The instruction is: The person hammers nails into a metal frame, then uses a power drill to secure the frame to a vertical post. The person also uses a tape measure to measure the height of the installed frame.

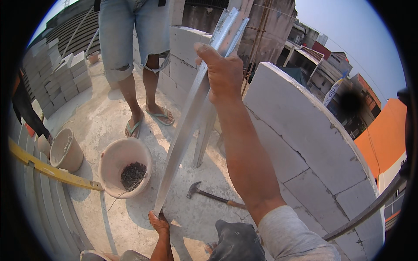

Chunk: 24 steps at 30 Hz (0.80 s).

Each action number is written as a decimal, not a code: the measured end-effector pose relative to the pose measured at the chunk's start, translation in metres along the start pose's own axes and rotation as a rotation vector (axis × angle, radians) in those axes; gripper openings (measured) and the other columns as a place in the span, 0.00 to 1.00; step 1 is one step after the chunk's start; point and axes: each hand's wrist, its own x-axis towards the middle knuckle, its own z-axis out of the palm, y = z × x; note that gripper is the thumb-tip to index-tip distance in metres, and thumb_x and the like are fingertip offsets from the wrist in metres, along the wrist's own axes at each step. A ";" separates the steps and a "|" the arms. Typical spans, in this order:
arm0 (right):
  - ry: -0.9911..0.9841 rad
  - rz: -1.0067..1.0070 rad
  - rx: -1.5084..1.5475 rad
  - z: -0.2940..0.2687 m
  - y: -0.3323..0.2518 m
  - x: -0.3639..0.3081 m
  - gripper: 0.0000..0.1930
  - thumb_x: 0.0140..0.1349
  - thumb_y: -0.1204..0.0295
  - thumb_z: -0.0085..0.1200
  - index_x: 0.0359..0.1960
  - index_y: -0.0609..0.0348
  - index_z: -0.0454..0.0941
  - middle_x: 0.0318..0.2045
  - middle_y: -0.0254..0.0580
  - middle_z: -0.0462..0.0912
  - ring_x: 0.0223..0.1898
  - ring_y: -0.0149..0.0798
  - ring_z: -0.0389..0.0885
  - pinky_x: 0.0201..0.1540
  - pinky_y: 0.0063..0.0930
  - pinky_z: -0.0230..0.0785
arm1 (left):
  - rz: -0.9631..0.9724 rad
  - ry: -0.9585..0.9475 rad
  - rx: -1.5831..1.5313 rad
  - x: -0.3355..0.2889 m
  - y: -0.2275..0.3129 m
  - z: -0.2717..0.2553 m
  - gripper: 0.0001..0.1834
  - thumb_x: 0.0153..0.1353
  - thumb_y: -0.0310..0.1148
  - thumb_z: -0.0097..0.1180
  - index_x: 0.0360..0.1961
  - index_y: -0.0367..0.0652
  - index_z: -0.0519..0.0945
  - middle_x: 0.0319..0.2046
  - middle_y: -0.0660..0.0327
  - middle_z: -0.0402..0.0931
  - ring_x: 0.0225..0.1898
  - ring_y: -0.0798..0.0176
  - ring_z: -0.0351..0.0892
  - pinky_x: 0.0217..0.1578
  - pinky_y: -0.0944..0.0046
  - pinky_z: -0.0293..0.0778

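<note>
A long silver metal channel [180, 139] slants up across the middle, its far end raised to the upper right. My right hand [222, 71] is wrapped round its upper part, arm stretched out, where channel edges stick out past the thumb. At the lower end, close to the floor, my left hand [160, 222] closes its fingers on the same channel. Right of the lower part lies a claw hammer [213, 197] on the concrete, its handle end partly behind my right forearm. A pale bucket [104, 163] holding a heap of dark nails or wire bits [133, 175] stands to the left.
Along the right runs a light block wall [300, 135]. A person in torn denim shorts [135, 35] and flip-flops stands ahead. A second bucket [67, 150], a yellow spirit level [56, 170] and stacked blocks [56, 78] are at left. An upright metal post [204, 137] stands behind the channel.
</note>
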 end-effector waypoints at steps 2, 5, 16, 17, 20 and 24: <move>-0.023 0.020 0.043 0.004 0.001 0.002 0.20 0.47 0.60 0.68 0.33 0.65 0.81 0.27 0.42 0.79 0.36 0.37 0.77 0.47 0.37 0.67 | 0.003 0.011 0.008 0.000 -0.002 0.002 0.28 0.64 0.54 0.53 0.42 0.34 0.69 0.37 0.42 0.69 0.41 0.38 0.70 0.45 0.48 0.65; -0.049 -0.014 0.018 0.010 0.003 0.007 0.21 0.46 0.60 0.69 0.34 0.67 0.81 0.27 0.43 0.79 0.35 0.37 0.77 0.45 0.37 0.67 | 0.010 0.036 0.015 0.000 -0.005 0.005 0.28 0.64 0.53 0.53 0.42 0.33 0.69 0.37 0.43 0.69 0.41 0.38 0.70 0.45 0.49 0.65; 0.061 -0.025 -0.164 -0.004 0.020 0.020 0.36 0.45 0.61 0.71 0.52 0.74 0.71 0.32 0.54 0.82 0.43 0.44 0.79 0.57 0.44 0.65 | -0.080 -0.035 0.092 -0.006 -0.008 0.004 0.25 0.65 0.48 0.52 0.48 0.35 0.70 0.44 0.43 0.72 0.50 0.37 0.70 0.55 0.42 0.59; 0.095 0.000 -0.170 -0.004 0.020 0.022 0.37 0.45 0.61 0.71 0.54 0.70 0.71 0.37 0.52 0.83 0.44 0.43 0.81 0.54 0.39 0.69 | -0.050 -0.022 0.114 -0.010 -0.009 0.003 0.26 0.65 0.48 0.53 0.51 0.35 0.68 0.47 0.44 0.71 0.54 0.38 0.69 0.62 0.38 0.53; -0.090 -0.025 -0.381 -0.009 0.010 0.023 0.30 0.49 0.75 0.63 0.58 0.62 0.70 0.46 0.49 0.83 0.48 0.43 0.82 0.56 0.36 0.72 | -0.191 0.052 0.252 -0.027 -0.004 0.001 0.31 0.60 0.38 0.58 0.61 0.39 0.60 0.60 0.47 0.63 0.66 0.44 0.57 0.69 0.36 0.40; -0.047 -0.045 -0.364 -0.007 0.009 0.024 0.30 0.50 0.74 0.61 0.58 0.62 0.69 0.47 0.50 0.82 0.49 0.44 0.81 0.56 0.36 0.71 | -0.375 0.141 0.243 -0.048 0.000 -0.021 0.33 0.56 0.30 0.58 0.63 0.40 0.60 0.60 0.47 0.62 0.67 0.45 0.56 0.68 0.42 0.47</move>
